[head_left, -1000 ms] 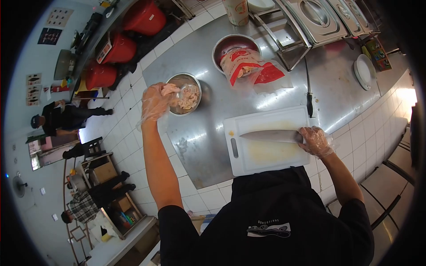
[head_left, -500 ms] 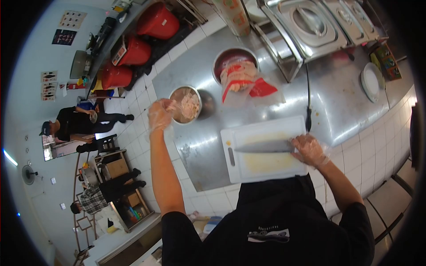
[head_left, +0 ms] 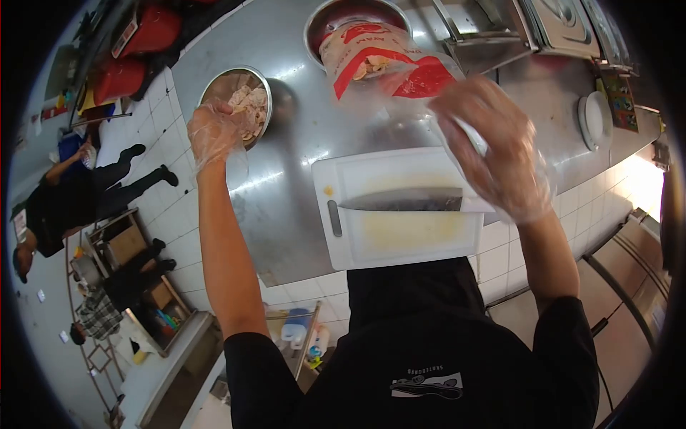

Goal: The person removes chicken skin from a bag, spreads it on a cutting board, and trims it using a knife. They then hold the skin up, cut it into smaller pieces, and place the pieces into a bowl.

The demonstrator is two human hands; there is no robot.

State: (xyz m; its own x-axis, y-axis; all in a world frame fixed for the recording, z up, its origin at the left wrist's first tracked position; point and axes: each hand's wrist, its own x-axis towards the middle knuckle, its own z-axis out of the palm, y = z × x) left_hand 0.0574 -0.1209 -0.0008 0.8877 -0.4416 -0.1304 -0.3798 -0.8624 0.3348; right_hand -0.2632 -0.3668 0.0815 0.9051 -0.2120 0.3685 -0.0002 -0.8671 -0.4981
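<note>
My left hand (head_left: 214,132), in a clear plastic glove, is at the near left rim of a steel bowl (head_left: 269,89). Its fingers are curled in over the rim beside chopped pale meat (head_left: 250,107); what they pinch is hidden. My right hand (head_left: 493,146), also gloved and slightly blurred, is raised above the right end of a white cutting board (head_left: 421,247). Its fingers are bent, with a gap to the thumb, and I see nothing held. A knife (head_left: 407,199) lies across the board, its blade pointing left and its pale handle partly under my right hand.
Behind the board, a larger steel bowl (head_left: 311,43) holds a red-printed plastic bag (head_left: 371,50) with pale pieces inside. Steel food containers (head_left: 564,25) stand at the back right, near a white plate (head_left: 594,120). Two people are on the left, one in black (head_left: 64,207).
My right hand has let go of the knife and risen up and away from the board. My left hand stays at the small bowl. The camera view has shifted, and the person in black appears nearer.
</note>
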